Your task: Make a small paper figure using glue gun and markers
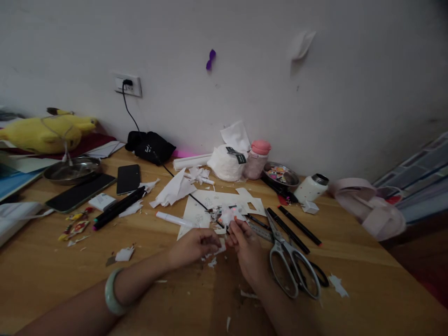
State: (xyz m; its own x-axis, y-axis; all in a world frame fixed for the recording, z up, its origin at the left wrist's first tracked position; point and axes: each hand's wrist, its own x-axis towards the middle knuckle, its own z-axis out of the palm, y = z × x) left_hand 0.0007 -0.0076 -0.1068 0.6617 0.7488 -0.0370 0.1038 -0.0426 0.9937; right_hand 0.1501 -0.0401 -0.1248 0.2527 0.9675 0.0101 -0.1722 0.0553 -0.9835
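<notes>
Head view: nearest the camera, two bare forearms reach across the wooden desk [105, 261], the left one wearing a pale green bangle [112, 292]. The left hand [194, 245] is curled loosely, fingertips pinched toward a small paper cutout [229, 215]; the right hand [245, 242] meets it from the other side, thumb and fingers closed on the same cutout. The cutout is white with pinkish print, thin and ragged-edged, held just above the desk between both hands. It looks like fine work on a trimmed piece, peeling or separating it, which calls for a steady pinch and a light pull so the paper does not tear.

Just right of the cutout lie steel scissors [292, 266] with grey handles, blades shut, beside slim black pens [297, 226]. Behind the cutout lies a flat white sheet [224, 200] with holes cut out of it, and scraps are scattered around. Left of the cutout lie a white pen [173, 219], a black marker [119, 207] and two dark phones [128, 178]. Farther beyond the cutout, against the wall, stand a soft tissue roll [226, 163] and a pink-lidded bottle [257, 159].
</notes>
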